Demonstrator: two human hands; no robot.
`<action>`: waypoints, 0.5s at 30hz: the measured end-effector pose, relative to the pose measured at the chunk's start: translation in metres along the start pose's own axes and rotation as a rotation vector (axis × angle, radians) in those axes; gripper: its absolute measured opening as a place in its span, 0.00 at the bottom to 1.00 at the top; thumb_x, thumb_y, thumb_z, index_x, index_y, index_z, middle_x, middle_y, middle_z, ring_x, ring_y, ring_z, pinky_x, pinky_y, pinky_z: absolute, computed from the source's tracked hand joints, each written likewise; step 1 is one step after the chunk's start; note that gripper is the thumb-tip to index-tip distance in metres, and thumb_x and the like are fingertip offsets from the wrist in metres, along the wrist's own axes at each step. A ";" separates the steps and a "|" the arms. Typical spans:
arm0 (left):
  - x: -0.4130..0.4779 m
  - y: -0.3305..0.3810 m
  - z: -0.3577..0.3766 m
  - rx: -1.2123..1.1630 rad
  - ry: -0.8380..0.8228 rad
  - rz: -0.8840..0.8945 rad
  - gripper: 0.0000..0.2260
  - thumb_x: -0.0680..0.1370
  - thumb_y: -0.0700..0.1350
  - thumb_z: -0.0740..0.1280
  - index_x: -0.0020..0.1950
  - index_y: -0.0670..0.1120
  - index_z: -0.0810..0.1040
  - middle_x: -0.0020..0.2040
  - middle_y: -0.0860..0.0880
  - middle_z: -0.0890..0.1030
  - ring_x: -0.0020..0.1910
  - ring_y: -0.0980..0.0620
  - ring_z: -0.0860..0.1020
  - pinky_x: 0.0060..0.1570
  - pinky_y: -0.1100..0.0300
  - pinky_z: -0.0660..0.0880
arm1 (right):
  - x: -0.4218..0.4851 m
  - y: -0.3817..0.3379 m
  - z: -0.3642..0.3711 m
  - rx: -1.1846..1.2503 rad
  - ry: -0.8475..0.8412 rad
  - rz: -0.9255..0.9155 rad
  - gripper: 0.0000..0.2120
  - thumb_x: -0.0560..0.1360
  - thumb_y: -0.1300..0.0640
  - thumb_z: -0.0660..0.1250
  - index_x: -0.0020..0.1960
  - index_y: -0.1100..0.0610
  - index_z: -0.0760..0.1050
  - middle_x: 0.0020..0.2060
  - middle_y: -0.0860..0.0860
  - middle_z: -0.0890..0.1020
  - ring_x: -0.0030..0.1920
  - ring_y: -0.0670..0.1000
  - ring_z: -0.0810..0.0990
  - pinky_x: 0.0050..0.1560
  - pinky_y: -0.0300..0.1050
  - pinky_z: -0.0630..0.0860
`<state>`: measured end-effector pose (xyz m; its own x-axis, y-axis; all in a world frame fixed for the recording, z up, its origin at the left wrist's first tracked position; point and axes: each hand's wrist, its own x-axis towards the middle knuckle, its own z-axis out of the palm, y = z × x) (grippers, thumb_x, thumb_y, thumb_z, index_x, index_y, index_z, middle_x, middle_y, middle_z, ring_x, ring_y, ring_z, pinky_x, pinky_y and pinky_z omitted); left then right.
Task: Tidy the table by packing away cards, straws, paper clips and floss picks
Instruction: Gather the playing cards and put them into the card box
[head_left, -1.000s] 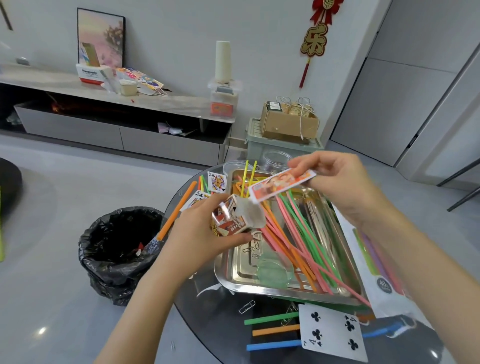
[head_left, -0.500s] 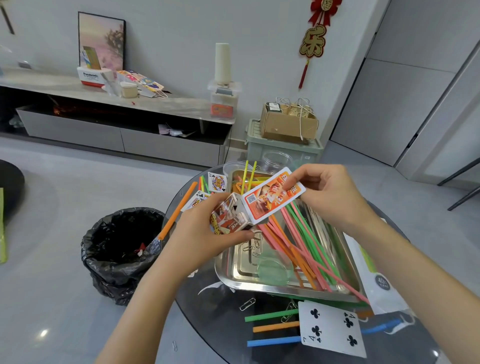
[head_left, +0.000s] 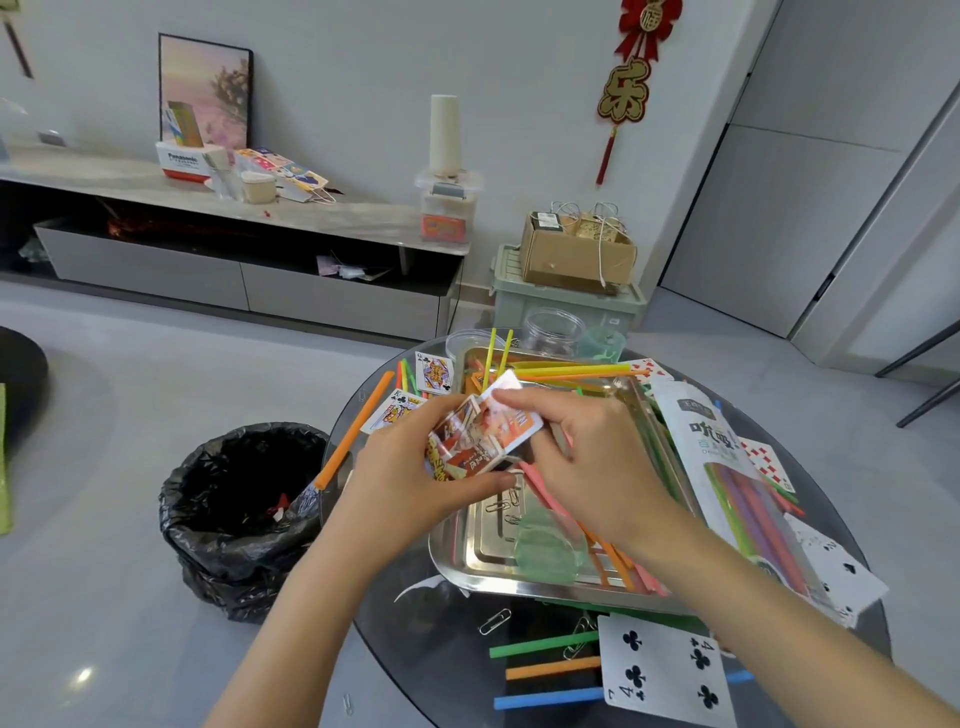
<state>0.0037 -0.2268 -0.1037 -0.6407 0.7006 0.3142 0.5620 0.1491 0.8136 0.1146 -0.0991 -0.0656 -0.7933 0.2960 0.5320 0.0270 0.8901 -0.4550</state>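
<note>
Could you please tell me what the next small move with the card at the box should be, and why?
Probably push the card, pinched by the right hand, further into the card box that the left hand grips: part of the card sticks out of its open end, so it is not yet packed.

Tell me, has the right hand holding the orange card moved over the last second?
Yes. Against the steel tray, the right hand has come left and nearer, bringing the card to the box held in the left hand.
</note>
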 end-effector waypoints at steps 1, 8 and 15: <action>0.000 0.000 0.000 0.001 0.006 0.004 0.31 0.59 0.66 0.70 0.60 0.62 0.69 0.46 0.69 0.75 0.48 0.71 0.75 0.45 0.76 0.71 | -0.003 0.000 0.004 -0.004 -0.085 0.005 0.22 0.77 0.69 0.60 0.68 0.55 0.72 0.59 0.46 0.79 0.58 0.32 0.70 0.59 0.20 0.63; 0.003 -0.014 -0.001 0.068 0.049 -0.008 0.33 0.63 0.63 0.74 0.65 0.56 0.72 0.52 0.60 0.80 0.49 0.62 0.78 0.50 0.65 0.76 | -0.015 -0.005 0.016 -0.002 -0.165 0.003 0.19 0.80 0.65 0.56 0.69 0.53 0.70 0.71 0.45 0.67 0.71 0.38 0.59 0.73 0.34 0.52; -0.005 -0.024 -0.015 0.146 0.070 -0.051 0.35 0.61 0.65 0.73 0.65 0.56 0.72 0.52 0.60 0.78 0.52 0.60 0.77 0.52 0.60 0.76 | -0.012 -0.011 0.024 0.022 -0.219 0.009 0.18 0.80 0.61 0.54 0.66 0.52 0.74 0.69 0.44 0.68 0.69 0.38 0.61 0.67 0.24 0.52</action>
<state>-0.0147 -0.2446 -0.1177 -0.7022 0.6403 0.3114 0.5945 0.2865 0.7513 0.1092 -0.1202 -0.0843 -0.9062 0.2199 0.3613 0.0235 0.8791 -0.4761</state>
